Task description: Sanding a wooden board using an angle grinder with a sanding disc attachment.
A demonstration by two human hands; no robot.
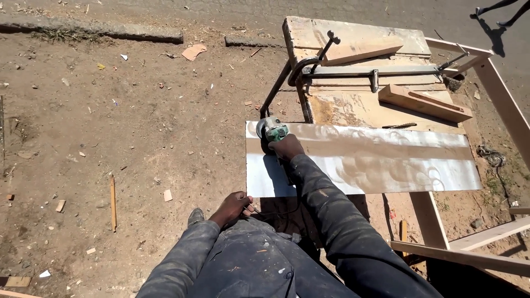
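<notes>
While right hand (287, 147) fingers grip grinder (273, 131) | on pale board (386, 160) | left hand (232, 207) loosely curled, empty | dirt yard (110, 127)

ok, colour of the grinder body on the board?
Green, with a dark disc guard; the angle grinder under the right hand shows best in the head view.

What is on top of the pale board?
An angle grinder held by the right hand near its left end, plus swirled dust marks. The grinder's disc face is hidden underneath.

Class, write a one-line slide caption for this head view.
Right hand runs a green grinder over a pale board; left hand rests near the knee.
</notes>
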